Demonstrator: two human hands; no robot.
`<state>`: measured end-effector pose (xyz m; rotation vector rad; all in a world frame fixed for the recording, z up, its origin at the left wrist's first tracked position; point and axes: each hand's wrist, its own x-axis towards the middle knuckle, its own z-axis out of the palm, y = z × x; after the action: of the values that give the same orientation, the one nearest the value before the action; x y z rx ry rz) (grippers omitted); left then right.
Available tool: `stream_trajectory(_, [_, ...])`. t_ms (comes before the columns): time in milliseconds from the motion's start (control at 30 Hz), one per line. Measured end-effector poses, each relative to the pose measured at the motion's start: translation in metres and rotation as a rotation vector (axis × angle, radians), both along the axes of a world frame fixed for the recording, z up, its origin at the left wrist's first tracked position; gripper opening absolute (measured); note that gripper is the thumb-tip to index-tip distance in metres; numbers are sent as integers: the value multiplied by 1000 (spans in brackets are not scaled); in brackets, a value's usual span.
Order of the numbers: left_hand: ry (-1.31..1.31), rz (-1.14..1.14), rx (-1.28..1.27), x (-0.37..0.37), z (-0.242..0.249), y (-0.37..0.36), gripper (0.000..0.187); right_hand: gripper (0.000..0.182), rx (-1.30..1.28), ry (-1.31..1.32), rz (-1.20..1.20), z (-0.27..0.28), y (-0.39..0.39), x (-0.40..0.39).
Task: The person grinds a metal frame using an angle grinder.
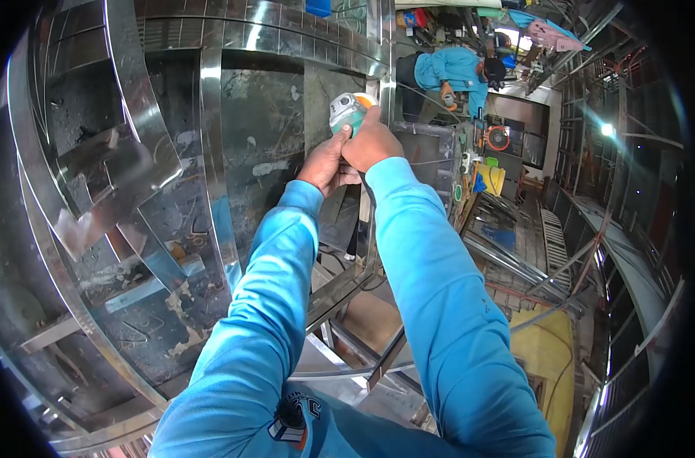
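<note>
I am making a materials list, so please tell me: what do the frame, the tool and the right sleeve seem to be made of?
Frame: metal, probably steel, polished; its bars show bright highlights and reflections.
Tool: silvery part likely bare metal, by its greyish sheen; teal part perhaps plastic, but mostly hidden.
Right sleeve: soft, matte fabric, by its folds; fibre unclear.

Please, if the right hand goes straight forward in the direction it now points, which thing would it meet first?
Probably the shiny silver metal frame, just beyond the teal-and-silver power tool that the right hand holds; the depth between them is unclear.
</note>
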<state>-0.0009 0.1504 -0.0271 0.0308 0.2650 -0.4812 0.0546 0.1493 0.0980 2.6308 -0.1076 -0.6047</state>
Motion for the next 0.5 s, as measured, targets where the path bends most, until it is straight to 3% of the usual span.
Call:
stream_trajectory(400, [116,13,-24,9,4,6,57,62,-28,25,109,-13,5,15])
stream_trajectory(500, [97,14,-56,6,9,8,58,63,-85,33,28,-7,15,12])
